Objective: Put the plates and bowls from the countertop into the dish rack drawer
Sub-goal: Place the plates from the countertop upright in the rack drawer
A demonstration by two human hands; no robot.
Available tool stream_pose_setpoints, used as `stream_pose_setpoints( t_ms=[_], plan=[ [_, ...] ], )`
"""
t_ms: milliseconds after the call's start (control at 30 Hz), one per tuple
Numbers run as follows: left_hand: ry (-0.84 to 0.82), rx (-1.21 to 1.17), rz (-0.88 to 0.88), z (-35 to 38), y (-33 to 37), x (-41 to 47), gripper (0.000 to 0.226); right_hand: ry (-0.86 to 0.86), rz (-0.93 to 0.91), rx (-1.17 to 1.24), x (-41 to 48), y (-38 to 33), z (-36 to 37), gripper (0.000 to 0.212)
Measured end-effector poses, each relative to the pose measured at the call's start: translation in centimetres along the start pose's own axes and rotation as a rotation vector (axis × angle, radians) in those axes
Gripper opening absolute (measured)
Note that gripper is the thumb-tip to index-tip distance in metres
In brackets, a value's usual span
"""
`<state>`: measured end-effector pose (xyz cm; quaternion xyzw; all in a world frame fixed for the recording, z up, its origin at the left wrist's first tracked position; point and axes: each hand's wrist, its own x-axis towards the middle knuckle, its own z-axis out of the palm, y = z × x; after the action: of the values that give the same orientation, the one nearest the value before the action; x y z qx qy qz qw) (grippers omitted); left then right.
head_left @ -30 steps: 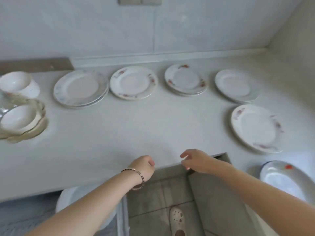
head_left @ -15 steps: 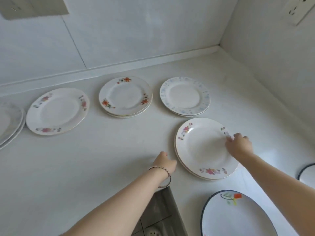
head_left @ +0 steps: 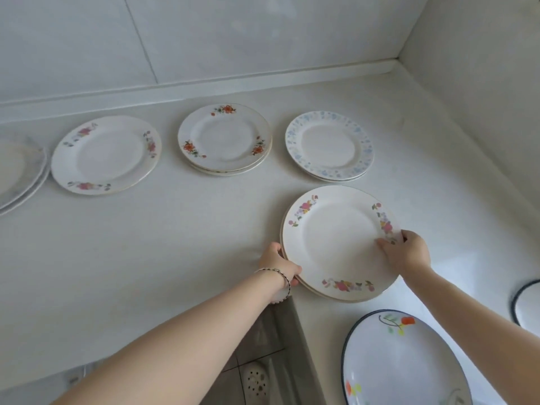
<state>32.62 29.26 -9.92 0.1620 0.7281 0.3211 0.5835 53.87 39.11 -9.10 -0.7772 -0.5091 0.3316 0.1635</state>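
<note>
A stack of white plates with pink flowers (head_left: 336,244) lies on the white countertop (head_left: 175,244) near its front corner. My left hand (head_left: 279,266) grips the stack's left rim. My right hand (head_left: 406,252) pinches the right rim of the stack, thumb on top. Behind it stand an orange-flower plate stack (head_left: 223,138), a blue-speckled plate stack (head_left: 328,146), and a single pink-flower plate (head_left: 105,154). A grey plate stack (head_left: 17,173) is cut off at the left edge. The dish rack drawer is out of view.
A blue-rimmed oval dish (head_left: 403,363) sits at the front right, and another blue-rimmed dish (head_left: 529,302) shows at the right edge. Walls close the back and right of the countertop. Below the counter's edge is tiled floor with a shoe (head_left: 255,381).
The view swung right and closer to the corner. Both hands reached forward from the counter edge; the right touched the pink-flower stack first, and now the left hand holds its left rim too.
</note>
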Motion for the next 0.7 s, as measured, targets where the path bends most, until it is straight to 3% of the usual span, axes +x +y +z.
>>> stream_pose_setpoints(
  t_ms=[200, 400, 700],
  plan=[
    [0.159, -0.091, 0.092, -11.3, -4.3, -5.3, 0.038, -0.124, -0.149, 0.052, -9.9, -5.4, 4.7, 0.029],
    [0.345, -0.118, 0.148, -26.9, -13.4, -13.0, 0.04, -0.348, -0.276, 0.051, -25.3, -9.1, 13.7, 0.03],
    [0.442, 0.012, -0.05, -47.0, -31.0, -24.4, 0.038, -0.635, -0.305, -0.092, -47.9, -7.8, 29.4, 0.04]
  ],
)
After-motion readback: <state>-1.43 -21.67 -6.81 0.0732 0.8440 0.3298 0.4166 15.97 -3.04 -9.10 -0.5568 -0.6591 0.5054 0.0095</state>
